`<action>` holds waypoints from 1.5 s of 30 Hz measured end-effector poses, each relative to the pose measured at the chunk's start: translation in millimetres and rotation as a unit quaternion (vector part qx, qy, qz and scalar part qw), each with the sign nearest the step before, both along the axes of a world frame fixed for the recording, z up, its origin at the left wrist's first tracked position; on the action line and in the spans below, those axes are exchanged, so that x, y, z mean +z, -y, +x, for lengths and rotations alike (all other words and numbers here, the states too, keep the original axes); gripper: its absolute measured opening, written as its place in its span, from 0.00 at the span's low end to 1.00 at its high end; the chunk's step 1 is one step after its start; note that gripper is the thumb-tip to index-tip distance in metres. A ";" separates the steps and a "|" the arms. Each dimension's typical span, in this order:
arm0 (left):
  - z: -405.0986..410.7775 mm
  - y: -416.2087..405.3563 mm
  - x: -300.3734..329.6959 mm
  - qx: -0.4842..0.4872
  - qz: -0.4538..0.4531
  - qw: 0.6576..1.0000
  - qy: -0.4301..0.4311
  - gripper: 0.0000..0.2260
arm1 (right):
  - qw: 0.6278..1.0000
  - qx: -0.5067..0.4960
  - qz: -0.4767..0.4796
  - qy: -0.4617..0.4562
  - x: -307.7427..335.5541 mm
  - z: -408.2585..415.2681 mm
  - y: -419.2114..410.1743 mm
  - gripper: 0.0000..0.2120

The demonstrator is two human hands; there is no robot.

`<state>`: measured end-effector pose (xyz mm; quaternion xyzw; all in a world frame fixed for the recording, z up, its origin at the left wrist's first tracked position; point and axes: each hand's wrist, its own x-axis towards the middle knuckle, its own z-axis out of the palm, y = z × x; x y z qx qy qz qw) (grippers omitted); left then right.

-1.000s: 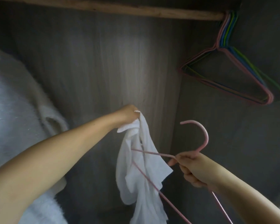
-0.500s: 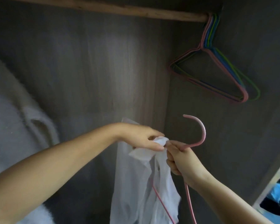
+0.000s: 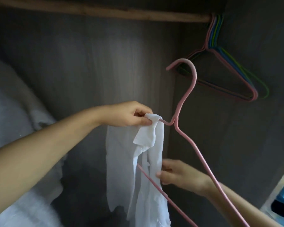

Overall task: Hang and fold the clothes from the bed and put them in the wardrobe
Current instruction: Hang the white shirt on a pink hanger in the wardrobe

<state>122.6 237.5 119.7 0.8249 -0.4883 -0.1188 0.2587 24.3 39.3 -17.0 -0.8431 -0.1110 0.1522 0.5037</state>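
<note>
Both hands are dressing the pink hanger (image 3: 185,102) inside the wardrobe; left hand (image 3: 129,116) pinches the white garment (image 3: 147,145) onto its shoulder; right hand (image 3: 179,174), fingers loosely curled, touches the cloth lower down; next, probably seat the other shoulder, then hook the rail (image 3: 105,12).

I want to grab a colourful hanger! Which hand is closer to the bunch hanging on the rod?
The left hand. It pinches the white garment below-left of the bunch of hangers; the right hand sits lower still, farther beneath them.
</note>
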 end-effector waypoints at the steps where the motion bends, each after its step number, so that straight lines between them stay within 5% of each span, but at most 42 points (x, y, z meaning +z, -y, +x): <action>1: -1.4 0.0 0.3 0.003 -0.008 1.000 -0.007 0.10 | 0.999 -0.012 -0.040 0.017 -3.5 1.2 -11.9 0.16; 7: -7.4 -11.6 0.4 0.016 -0.044 0.997 -0.059 0.11 | 0.963 -0.238 -0.061 0.113 -13.9 31.0 -20.8 0.13; 14: -0.8 -40.1 -5.4 0.091 -0.178 0.975 -0.100 0.13 | 0.956 -0.239 -0.155 0.067 -45.2 62.0 5.5 0.04; 19: 19.9 -77.2 -25.0 0.123 -0.197 0.969 -0.086 0.23 | 0.899 -0.316 -0.165 0.255 -28.2 66.8 60.0 0.04; 23: 34.7 -91.2 -39.5 0.141 -0.201 0.967 -0.072 0.35 | 0.922 -0.254 -0.127 0.263 6.8 68.8 91.6 0.07; 26: 38.6 -93.9 -40.8 0.139 -0.178 0.972 -0.070 0.27 | 0.938 -0.196 -0.152 0.243 21.3 74.8 109.2 0.07; 30: 44.6 -88.2 -48.5 0.160 -0.095 0.983 0.010 0.11 | 0.932 -0.121 -0.277 0.199 40.1 67.4 114.5 0.10; 35: 41.7 -67.1 -59.5 0.199 -0.039 0.960 0.193 0.16 | 0.842 -0.130 -0.494 0.175 41.5 68.0 101.9 0.12; 37: 35.5 -56.7 -68.8 0.242 -0.059 0.927 0.280 0.16 | 0.876 -0.146 -0.432 0.157 45.8 61.1 86.2 0.08; 39: 29.1 -48.5 -78.8 0.280 -0.110 0.901 0.313 0.16 | 0.954 -0.156 -0.226 0.117 52.2 48.4 59.4 0.07; 41: 25.0 -44.0 -86.5 0.311 -0.151 0.884 0.316 0.20 | 0.981 -0.119 -0.084 0.129 54.8 32.0 31.7 0.09; 45: 24.8 -48.1 -93.6 0.302 -0.280 0.885 0.216 0.20 | 0.967 0.110 -0.217 0.079 78.1 6.6 17.9 0.24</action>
